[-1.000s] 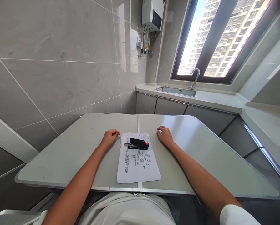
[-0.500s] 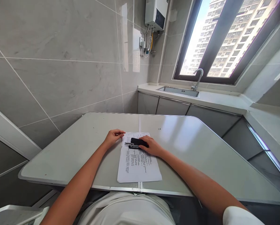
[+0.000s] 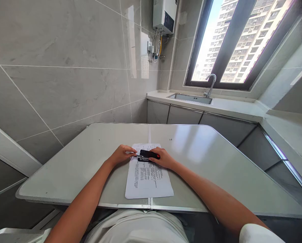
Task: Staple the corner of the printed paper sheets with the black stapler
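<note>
A black stapler (image 3: 148, 155) with a red end lies across the upper part of a printed paper sheet (image 3: 147, 177) on a grey folding table (image 3: 72, 165). My right hand (image 3: 164, 159) is closed around the stapler's right, red end. My left hand (image 3: 120, 155) rests at the sheet's left edge, its curled fingertips touching the stapler's metal front end. Both forearms reach in from the near table edge.
A grey tiled wall runs along the table's left and far side. Beyond the table stands a white counter (image 3: 231, 108) with a sink (image 3: 190, 98) and tap under a window. A water heater (image 3: 165, 15) hangs on the wall. The counter continues along the right.
My right hand moved left from the bare table onto the stapler and closed on it. My left hand slid right from beside the paper to the stapler's front end.
</note>
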Demonstrator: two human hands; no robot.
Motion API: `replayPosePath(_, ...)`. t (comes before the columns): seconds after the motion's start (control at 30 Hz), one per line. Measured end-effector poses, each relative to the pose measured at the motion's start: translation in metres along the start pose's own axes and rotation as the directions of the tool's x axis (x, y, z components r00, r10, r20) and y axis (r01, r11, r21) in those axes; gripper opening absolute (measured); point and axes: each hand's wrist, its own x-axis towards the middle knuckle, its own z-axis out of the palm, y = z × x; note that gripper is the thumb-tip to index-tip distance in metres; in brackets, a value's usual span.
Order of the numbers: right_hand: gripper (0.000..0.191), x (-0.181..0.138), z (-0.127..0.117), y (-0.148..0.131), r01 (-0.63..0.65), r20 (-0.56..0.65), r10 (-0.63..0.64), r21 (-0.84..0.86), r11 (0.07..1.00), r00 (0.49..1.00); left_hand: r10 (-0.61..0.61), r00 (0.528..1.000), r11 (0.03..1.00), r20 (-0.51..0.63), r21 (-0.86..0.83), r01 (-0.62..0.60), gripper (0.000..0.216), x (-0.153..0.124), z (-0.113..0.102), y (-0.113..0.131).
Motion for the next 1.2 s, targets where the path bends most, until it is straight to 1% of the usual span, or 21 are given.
replayPosePath(0.07, 0.027, 0.0002, -0.0005, -0.0008, 0.009, -0.004, -0.009, 0.004, 1.000, 1.000, 0.033, 0.999, 0.999, 0.026, -0.008, -0.032, 0.027, 0.0002, 0.0014, -0.0035)
replayPosePath(0.17, 0.025, 0.0002, -0.0014, -0.0017, 0.018, -0.009, -0.018, 0.005, 1.000, 1.000, 0.071, 0.997, 0.997, 0.034, -0.015, -0.071, 0.024, -0.0002, 0.0021, -0.0051)
replayPosePath(0.3, 0.026, 0.0003, -0.0018, -0.0013, 0.017, -0.006, -0.017, 0.006, 1.000, 1.000, 0.061, 0.996, 0.998, 0.070, -0.036, -0.059, 0.022, -0.0011, 0.0029, -0.0025)
replayPosePath(0.5, 0.027, 0.0009, -0.0011, 0.0004, 0.014, -0.004, -0.013, 0.005, 1.000, 1.000, 0.055, 0.994, 0.998, 0.090, 0.016, -0.057, 0.023, -0.0006, 0.0052, -0.0021)
replayPosePath(0.6, 0.027, 0.0011, -0.0006, 0.0005, 0.012, -0.004, -0.012, 0.000, 1.000, 1.000, 0.077, 0.991, 0.997, 0.112, 0.016, -0.079, 0.024, 0.0002, 0.0058, -0.0045)
replayPosePath(0.73, 0.028, 0.0006, -0.0007, 0.0004, 0.007, -0.001, -0.007, 0.003, 1.000, 1.000, 0.133, 0.982, 0.990, 0.133, 0.018, -0.137, 0.024, 0.0014, 0.0075, -0.0072)
replayPosePath(0.83, 0.028, 0.0002, -0.0010, 0.0005, 0.005, -0.003, -0.005, 0.004, 1.000, 1.000, 0.166, 0.980, 0.983, 0.109, 0.058, -0.173, 0.021, 0.0014, 0.0089, -0.0078)
replayPosePath(0.9, 0.027, 0.0001, -0.0012, 0.0007, 0.008, 0.002, -0.008, 0.006, 1.000, 1.000, 0.205, 0.974, 0.970, 0.102, 0.114, -0.216, 0.018, 0.0013, 0.0094, -0.0082)
replayPosePath(1.07, 0.026, 0.0004, -0.0011, 0.0009, 0.005, 0.012, -0.005, 0.005, 1.000, 1.000, 0.323, 0.933, 0.885, 0.161, 0.298, -0.358, 0.016, 0.0020, 0.0089, -0.0078)
replayPosePath(1.2, 0.026, 0.0001, -0.0006, 0.0016, 0.000, 0.008, 0.000, 0.011, 1.000, 1.000, 0.347, 0.917, 0.862, 0.197, 0.319, -0.394, 0.017, 0.0030, 0.0083, -0.0061)
